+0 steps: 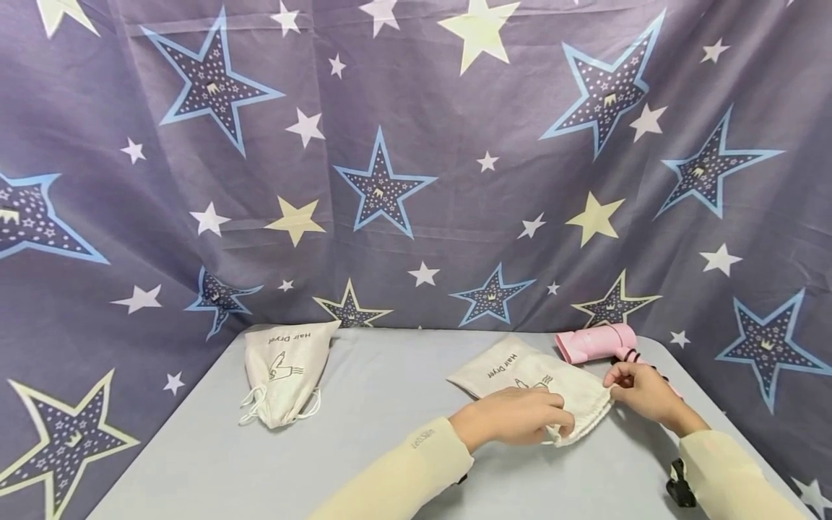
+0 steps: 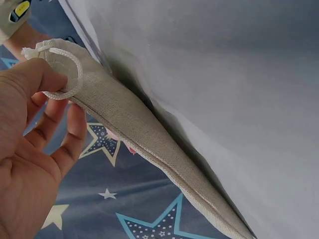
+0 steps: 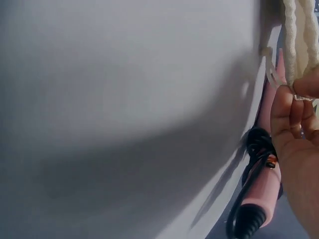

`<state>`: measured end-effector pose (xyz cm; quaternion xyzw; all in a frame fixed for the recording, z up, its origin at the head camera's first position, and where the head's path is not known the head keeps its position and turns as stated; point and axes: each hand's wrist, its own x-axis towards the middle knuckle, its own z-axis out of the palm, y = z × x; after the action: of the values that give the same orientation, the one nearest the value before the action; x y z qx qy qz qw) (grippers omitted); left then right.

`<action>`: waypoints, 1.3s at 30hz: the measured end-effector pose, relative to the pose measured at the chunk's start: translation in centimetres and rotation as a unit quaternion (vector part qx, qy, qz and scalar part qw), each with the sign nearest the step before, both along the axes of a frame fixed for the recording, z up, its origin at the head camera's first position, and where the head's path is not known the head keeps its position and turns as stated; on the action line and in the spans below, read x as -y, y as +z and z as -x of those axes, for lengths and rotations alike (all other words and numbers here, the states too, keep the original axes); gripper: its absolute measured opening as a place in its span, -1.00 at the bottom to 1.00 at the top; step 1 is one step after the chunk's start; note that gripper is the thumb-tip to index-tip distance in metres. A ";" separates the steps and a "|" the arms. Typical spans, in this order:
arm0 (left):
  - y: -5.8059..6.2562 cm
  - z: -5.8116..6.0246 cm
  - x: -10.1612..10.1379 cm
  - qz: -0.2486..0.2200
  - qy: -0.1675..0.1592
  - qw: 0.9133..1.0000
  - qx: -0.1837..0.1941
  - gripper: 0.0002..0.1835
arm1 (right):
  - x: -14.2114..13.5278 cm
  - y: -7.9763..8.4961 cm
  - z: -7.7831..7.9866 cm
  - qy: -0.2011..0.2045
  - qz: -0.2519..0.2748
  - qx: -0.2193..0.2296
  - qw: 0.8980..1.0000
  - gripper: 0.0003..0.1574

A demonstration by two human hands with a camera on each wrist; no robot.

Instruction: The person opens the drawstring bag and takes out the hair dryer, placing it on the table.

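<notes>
A cream drawstring bag point(image 1: 565, 386) printed "Hair Dryer" lies on the table at the right, its mouth turned toward the near right. My left hand point(image 1: 523, 417) pinches one side of the mouth between thumb and fingers; in the left wrist view a white cord point(image 2: 75, 74) loops by the thumb. With fingertips, my right hand point(image 1: 643, 390) pinches the other corner of the mouth. The right wrist view shows the bag's gathered opening point(image 3: 299, 40) parted a little. Just behind my right hand lies a pink hair dryer point(image 1: 598, 342), a black cord point(image 3: 259, 147) wrapped on its handle.
Another drawstring bag point(image 1: 286, 372) with the same print lies at the far left of the table point(image 1: 292, 469), its cords loose. A star-patterned cloth point(image 1: 416, 180) hangs behind and beside the table. A black wrist device point(image 1: 679, 485) sits under the right sleeve.
</notes>
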<state>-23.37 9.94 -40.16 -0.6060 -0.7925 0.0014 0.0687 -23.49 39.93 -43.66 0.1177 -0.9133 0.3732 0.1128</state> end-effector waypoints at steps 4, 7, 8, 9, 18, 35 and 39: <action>-0.1 0.0 -0.5 0.009 0.003 1.000 0.004 -0.65 | -0.1 -0.3 0.0 -0.010 -0.007 0.003 1.000 -0.82; -0.2 -0.1 -0.9 0.021 0.001 1.000 0.004 -0.67 | 0.1 -0.4 0.1 -0.016 -0.010 0.007 1.000 -0.83; -0.3 -0.1 -1.0 0.025 0.001 1.000 0.004 -0.68 | 0.2 -0.4 0.1 -0.019 -0.009 0.011 1.000 -0.83; -0.4 -0.1 -1.0 0.028 -0.001 1.000 0.003 -0.68 | 0.2 -0.4 0.1 -0.021 -0.008 0.016 1.000 -0.84; -0.4 -0.6 -0.2 0.054 0.011 0.998 0.040 -0.70 | 1.1 0.0 -0.1 -0.026 0.034 0.069 0.997 -0.84; -0.2 2.6 10.5 -0.090 0.060 0.994 0.030 -0.73 | 1.8 0.1 -0.3 -0.032 -0.004 0.074 0.997 -0.84; 0.4 3.3 12.9 -0.106 0.083 0.989 0.054 -0.76 | 1.5 -0.1 -0.4 -0.034 -0.006 0.070 0.997 -0.84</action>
<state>-26.70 -2.99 -39.79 -0.5265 -0.8382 -0.1099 0.0897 -23.09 38.44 -43.71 0.0604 -0.9248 0.3708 0.0602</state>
